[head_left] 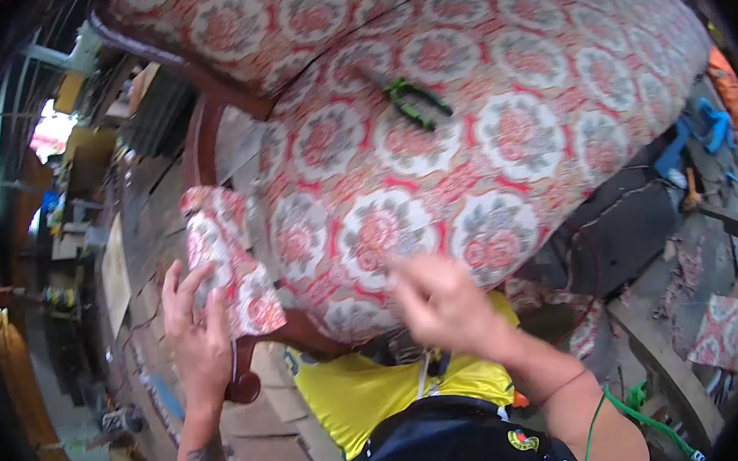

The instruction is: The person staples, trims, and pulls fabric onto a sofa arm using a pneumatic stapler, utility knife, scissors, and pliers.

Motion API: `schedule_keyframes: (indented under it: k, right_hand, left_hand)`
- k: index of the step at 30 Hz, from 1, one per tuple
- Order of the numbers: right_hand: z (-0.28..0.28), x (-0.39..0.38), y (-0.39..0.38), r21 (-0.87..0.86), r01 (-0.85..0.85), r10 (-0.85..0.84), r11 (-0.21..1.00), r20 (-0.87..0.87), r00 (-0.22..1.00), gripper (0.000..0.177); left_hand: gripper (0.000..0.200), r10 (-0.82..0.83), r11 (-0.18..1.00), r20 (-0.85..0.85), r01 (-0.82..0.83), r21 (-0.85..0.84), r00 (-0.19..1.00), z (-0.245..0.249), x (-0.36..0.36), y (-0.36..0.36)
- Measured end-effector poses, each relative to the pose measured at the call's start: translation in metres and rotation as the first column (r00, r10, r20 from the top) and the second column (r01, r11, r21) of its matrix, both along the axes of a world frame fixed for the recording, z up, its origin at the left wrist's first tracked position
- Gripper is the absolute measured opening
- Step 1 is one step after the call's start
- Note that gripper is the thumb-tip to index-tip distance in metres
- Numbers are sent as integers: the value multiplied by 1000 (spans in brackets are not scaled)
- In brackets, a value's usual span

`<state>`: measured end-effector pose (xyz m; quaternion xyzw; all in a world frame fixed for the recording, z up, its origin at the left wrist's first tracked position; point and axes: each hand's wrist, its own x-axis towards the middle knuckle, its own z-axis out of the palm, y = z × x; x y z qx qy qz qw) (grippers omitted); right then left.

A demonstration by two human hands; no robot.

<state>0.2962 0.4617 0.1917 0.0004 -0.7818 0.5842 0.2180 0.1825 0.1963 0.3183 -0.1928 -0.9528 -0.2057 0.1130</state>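
My left hand rests against a strip of floral fabric draped over the wooden armrest, its fingers stretched and apart. Slightly smeared by motion, my right hand is above the front of the floral sofa seat. Its fingers are curled together; whatever they may pinch is too small or blurred to make out. Farther back on the seat lies a pair of pliers with green and black handles, out of reach of both hands.
A dark wooden frame edges the sofa's left side. On the right, fabric scraps, a blue tool and a hammer lie near the seat. A green cord hangs beside my right arm. Flat boards cover the floor at left.
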Motion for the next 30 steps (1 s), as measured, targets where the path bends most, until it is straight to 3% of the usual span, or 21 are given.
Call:
schedule_keyframes:
  k: [1, 3, 4, 5, 6, 8, 9, 10, 12, 13, 15, 18, 21, 23, 24, 25, 26, 29, 30]
  right_hand:
    - [6, -12, 33, 249, 109, -124, 962, 46, 991, 29]
    - [7, -42, 87, 456, 413, -393, 788, -144, 908, 29]
    - [3, -55, 111, 602, 468, -474, 647, -163, 865, 30]
    - [0, -65, 128, 711, 430, -554, 556, -68, 830, 29]
    - [-4, -74, 140, 717, 427, -551, 551, -72, 832, 29]
    - [-6, -87, 147, 860, 373, -574, 350, -118, 810, 24]
    - [-3, -93, 141, 820, 493, -497, 292, -310, 810, 22]
    - [4, -102, 132, 819, 487, -485, 305, -307, 819, 22]
    - [12, -131, 113, 675, 262, -171, 690, -200, 965, 26]
    - [10, -148, 104, 817, 214, -325, 536, -35, 945, 33]
    - [-9, -180, 97, 867, 198, -432, 458, 22, 902, 27]
    - [-12, -195, 100, 862, 141, -396, 488, 74, 915, 32]
    - [-6, -186, 100, 854, 263, -438, 450, -46, 898, 30]
    - [20, -163, 99, 470, 243, -407, 849, 286, 868, 33]
    - [16, -152, 92, 467, 233, -398, 853, 292, 870, 33]
    - [14, -140, 86, -49, 165, -142, 985, 311, 940, 37]
    - [11, -126, 79, -548, 31, 91, 836, 193, 977, 42]
    - [15, -76, 6, -806, -143, 374, 575, 103, 922, 32]
    - [17, -59, -14, -877, -278, 541, 392, -25, 840, 32]
  left_hand:
    - [33, -24, 999, 9, 23, 34, 1000, -1, 1, 4]
    - [35, -22, 999, 73, 18, 49, 997, 3, 6, 8]
    - [35, -26, 998, 78, 21, 65, 997, 4, 6, 8]
    - [36, -41, 998, 106, 37, 42, 993, 6, 6, 7]
    - [37, -52, 999, 133, 50, 16, 990, 6, 6, 6]
    - [37, -104, 994, 103, 105, -11, 989, 6, 5, 4]
    - [37, -156, 986, 69, 159, -47, 985, 7, 2, 3]
    - [37, -138, 988, 71, 142, -52, 988, 7, 2, 3]
    - [33, -60, 992, 246, 31, 120, 967, 7, 3, 5]
    - [34, -70, 990, 230, 40, 134, 971, 6, 3, 4]
    - [37, -72, 993, 193, 54, 101, 979, 8, 3, 3]
    - [39, -148, 986, 48, 144, 81, 988, -7, -8, -7]
    - [45, -141, 988, 85, 135, 73, 986, -4, -9, -6]
    - [49, -120, 991, 147, 108, 84, 982, -4, -8, -6]
    - [49, -111, 992, 152, 99, 80, 982, -5, -7, -7]
    - [49, -135, 989, 130, 126, 80, 982, -5, -8, -7]
    - [49, -162, 985, 107, 154, 79, 981, -4, -9, -6]
    - [51, -143, 987, 137, 132, 89, 980, -2, -7, -4]
    - [51, -140, 988, 142, 130, 77, 980, -1, -6, -4]
